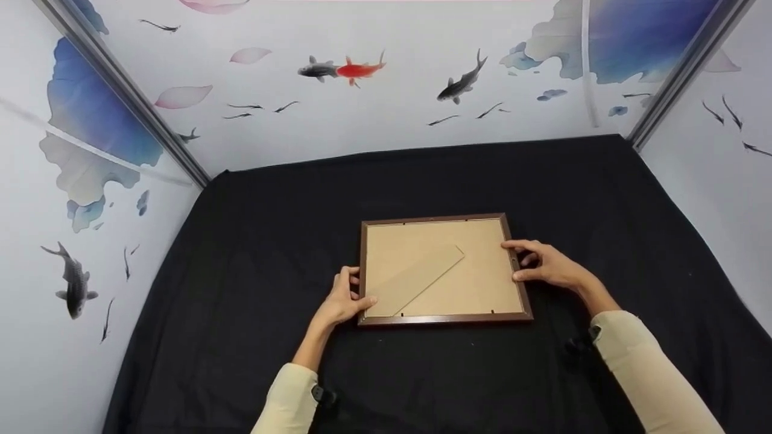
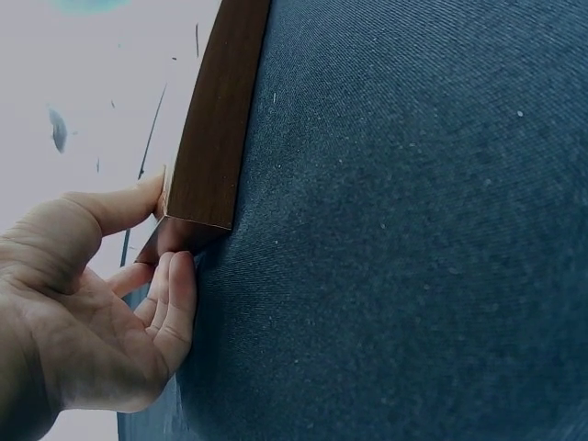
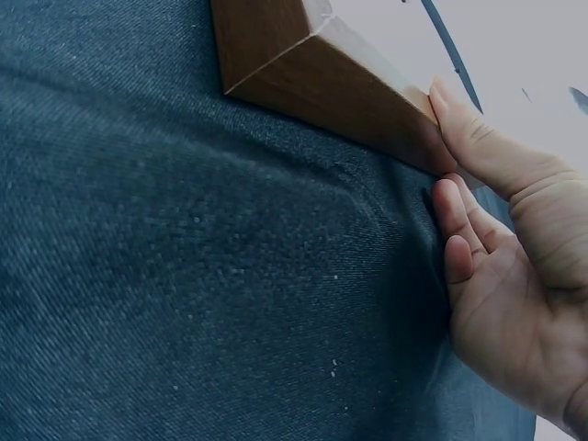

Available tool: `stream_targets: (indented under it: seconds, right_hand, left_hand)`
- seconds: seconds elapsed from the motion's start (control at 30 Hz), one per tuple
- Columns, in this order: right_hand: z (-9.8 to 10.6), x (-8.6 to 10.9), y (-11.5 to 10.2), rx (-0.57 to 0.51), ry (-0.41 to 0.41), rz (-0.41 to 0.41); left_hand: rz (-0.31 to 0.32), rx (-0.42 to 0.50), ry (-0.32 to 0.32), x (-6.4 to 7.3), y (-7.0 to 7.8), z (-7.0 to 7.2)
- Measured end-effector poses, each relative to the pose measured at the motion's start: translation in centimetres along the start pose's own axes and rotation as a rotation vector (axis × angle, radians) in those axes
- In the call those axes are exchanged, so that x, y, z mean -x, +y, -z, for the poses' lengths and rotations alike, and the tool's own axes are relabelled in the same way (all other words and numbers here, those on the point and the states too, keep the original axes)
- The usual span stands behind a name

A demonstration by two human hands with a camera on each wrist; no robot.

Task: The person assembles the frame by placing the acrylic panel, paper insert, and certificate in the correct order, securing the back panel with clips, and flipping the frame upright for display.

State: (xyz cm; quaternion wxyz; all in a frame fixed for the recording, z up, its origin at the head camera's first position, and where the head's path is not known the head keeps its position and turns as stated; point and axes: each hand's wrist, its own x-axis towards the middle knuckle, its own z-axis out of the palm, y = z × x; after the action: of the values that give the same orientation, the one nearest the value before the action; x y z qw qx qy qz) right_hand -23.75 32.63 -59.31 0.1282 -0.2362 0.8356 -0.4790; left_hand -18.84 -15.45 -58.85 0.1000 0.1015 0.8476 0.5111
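Observation:
A picture frame [image 1: 434, 320] with a brown wooden border lies back side up on the black cloth. Its tan backing board [image 1: 416, 241] carries a slanted stand flap [image 1: 422, 277]. At the near left corner my left hand [image 1: 341, 304] grips the border, thumb over the top and fingers against the outer side; the left wrist view shows these fingers [image 2: 179, 294] low by the cloth. My right hand [image 1: 552, 265] holds the right edge, index finger on the border farther up and thumb nearer me. In the right wrist view, the right thumb [image 3: 487, 147] presses the wooden side.
Black cloth [image 1: 253, 253] covers the table and shows slight wrinkles. White panels painted with fish and lotus leaves [image 1: 386, 114] stand at the back and both sides, joined by metal posts [image 1: 687, 78].

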Motion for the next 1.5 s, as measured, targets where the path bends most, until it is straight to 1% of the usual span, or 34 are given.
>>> stream_targets:
  seconds: [0.23,0.37,0.47,0.7,0.8,0.93,1.0,1.1,1.2,1.3,1.4,1.5]
  right_hand:
    - [-0.2,-0.1,-0.3,0.028,0.017,-0.025]
    - [-0.6,-0.3,-0.4,0.050,0.028,0.005]
    - [-0.8,-0.3,-0.5,0.053,0.038,0.010]
    - [-0.7,-0.1,-0.5,0.035,0.024,-0.052]
    - [-0.7,0.0,-0.6,0.028,0.022,-0.063]
    - [-1.1,0.2,-1.3,0.046,0.063,-0.016]
    - [-1.4,0.5,-1.9,0.057,0.111,0.029]
    - [-2.1,1.5,-2.4,0.071,0.200,0.104]
    - [-2.6,2.8,-1.8,0.080,0.259,0.154]
    - [-2.8,4.0,-0.9,0.071,0.261,0.144]
    - [-2.8,4.7,-0.3,0.044,0.226,0.096]
    - [-2.8,5.1,-0.1,0.034,0.198,0.055]
  left_hand:
    - [0.003,-0.007,0.002,0.0,0.1,0.0]
    - [0.014,-0.002,0.011,-0.1,0.0,0.0]
    - [0.022,0.006,0.014,-0.2,-0.2,-0.1]
    - [0.038,-0.003,0.018,-0.1,-0.2,-0.3]
    - [0.035,-0.001,0.022,-0.1,-0.2,-0.3]
    - [0.019,0.009,0.028,-0.2,-0.3,-0.2]
    - [0.023,0.010,0.026,-0.2,-0.2,-0.2]
    - [0.035,0.007,0.019,-0.2,-0.1,-0.3]
    - [0.044,0.010,0.016,-0.2,0.0,-0.3]
    - [0.042,0.013,0.018,-0.2,0.1,-0.2]
    - [0.043,0.011,0.018,-0.2,0.0,-0.2]
    - [0.048,0.014,0.014,0.0,-0.1,-0.2]
